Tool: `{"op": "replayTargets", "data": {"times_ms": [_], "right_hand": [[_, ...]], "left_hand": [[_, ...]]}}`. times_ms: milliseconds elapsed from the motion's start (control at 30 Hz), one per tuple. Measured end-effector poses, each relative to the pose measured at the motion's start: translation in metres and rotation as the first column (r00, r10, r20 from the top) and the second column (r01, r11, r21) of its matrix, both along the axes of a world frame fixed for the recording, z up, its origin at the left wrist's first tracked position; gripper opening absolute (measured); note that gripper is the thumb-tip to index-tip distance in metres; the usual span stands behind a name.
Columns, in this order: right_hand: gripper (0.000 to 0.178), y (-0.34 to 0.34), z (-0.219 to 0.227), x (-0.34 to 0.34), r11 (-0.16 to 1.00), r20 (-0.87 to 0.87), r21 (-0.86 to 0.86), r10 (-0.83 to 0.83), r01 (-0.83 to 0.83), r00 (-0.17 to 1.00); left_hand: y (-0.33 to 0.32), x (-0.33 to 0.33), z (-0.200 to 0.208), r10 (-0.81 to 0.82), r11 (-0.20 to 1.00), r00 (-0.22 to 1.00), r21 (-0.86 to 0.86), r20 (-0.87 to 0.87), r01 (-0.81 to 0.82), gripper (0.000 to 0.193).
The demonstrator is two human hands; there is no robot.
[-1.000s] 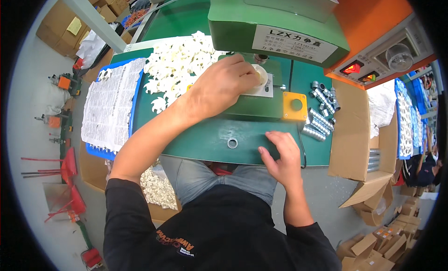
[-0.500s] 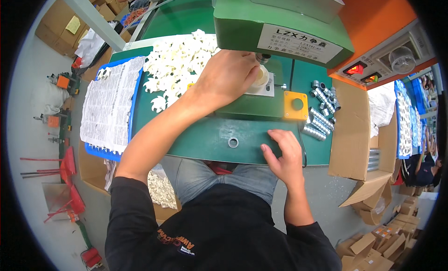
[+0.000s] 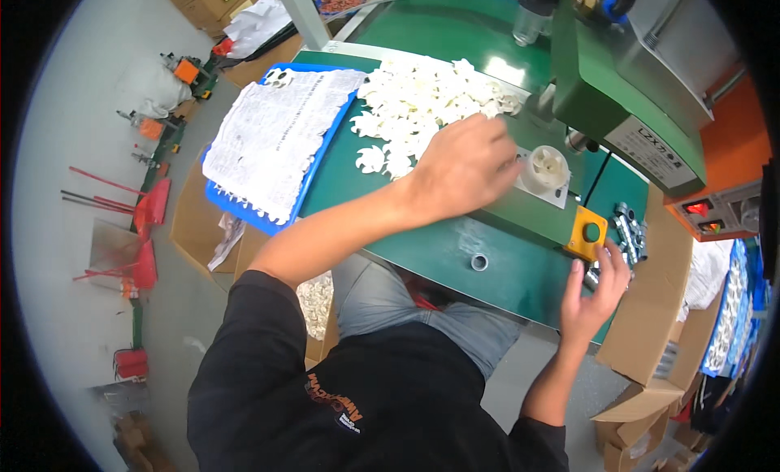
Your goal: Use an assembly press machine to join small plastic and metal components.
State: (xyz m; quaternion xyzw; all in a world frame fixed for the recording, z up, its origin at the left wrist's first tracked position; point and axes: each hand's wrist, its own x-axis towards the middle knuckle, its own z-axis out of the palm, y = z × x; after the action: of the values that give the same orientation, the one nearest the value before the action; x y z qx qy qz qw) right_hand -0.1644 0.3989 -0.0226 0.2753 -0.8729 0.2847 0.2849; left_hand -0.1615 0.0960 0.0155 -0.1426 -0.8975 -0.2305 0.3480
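My left hand, its fingers curled, hovers just left of the press's white round fixture. Whether anything is between the fingertips is hidden. A pale plastic piece appears to sit inside the fixture, below the press ram. My right hand has its thumb and fingers apart, at the near side of a yellow box with a dark green button. Beside its fingertips lie shiny metal sleeves. One metal ring lies alone on the green tabletop between my hands.
White claw-shaped plastic pieces are heaped behind my left hand. A blue tray covered by printed paper stands at left. The green press head overhangs the right side. An open cardboard box stands beyond the table's right end.
My left hand has drawn back leftward from the fixture, uncovering it. My right hand has moved right, up to the button box and metal sleeves. The whole view has turned.
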Motion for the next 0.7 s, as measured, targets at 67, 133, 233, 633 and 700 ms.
{"op": "replayTargets", "data": {"times_ms": [67, 133, 233, 633, 700], "right_hand": [[0.045, -0.003, 0.005, -0.009, 0.995, 0.073, 0.084, -0.056, 0.049, 0.996], [0.044, 0.004, -0.006, -0.020, 0.991, 0.118, 0.132, -0.033, 0.017, 0.993], [0.044, 0.002, -0.012, -0.018, 0.997, 0.144, 0.073, -0.050, 0.040, 0.988], [0.032, -0.012, -0.012, -0.024, 0.998, 0.102, 0.040, -0.044, 0.041, 0.994], [0.036, -0.012, -0.006, -0.021, 0.998, 0.182, 0.062, -0.041, 0.030, 0.982]], "left_hand": [[-0.010, 0.028, -0.001, 0.071, 0.991, 0.996, -0.118, 0.055, -0.064, 0.016], [-0.021, 0.052, -0.005, 0.186, 0.951, 0.963, -0.281, 0.195, -0.127, 0.018], [-0.027, 0.068, -0.013, 0.155, 0.963, 0.977, -0.245, 0.148, -0.115, 0.027], [-0.026, 0.044, -0.010, 0.040, 0.975, 0.997, -0.222, 0.061, -0.026, 0.032], [-0.028, 0.039, -0.011, 0.066, 0.972, 0.993, -0.232, 0.101, -0.041, 0.025]]}}
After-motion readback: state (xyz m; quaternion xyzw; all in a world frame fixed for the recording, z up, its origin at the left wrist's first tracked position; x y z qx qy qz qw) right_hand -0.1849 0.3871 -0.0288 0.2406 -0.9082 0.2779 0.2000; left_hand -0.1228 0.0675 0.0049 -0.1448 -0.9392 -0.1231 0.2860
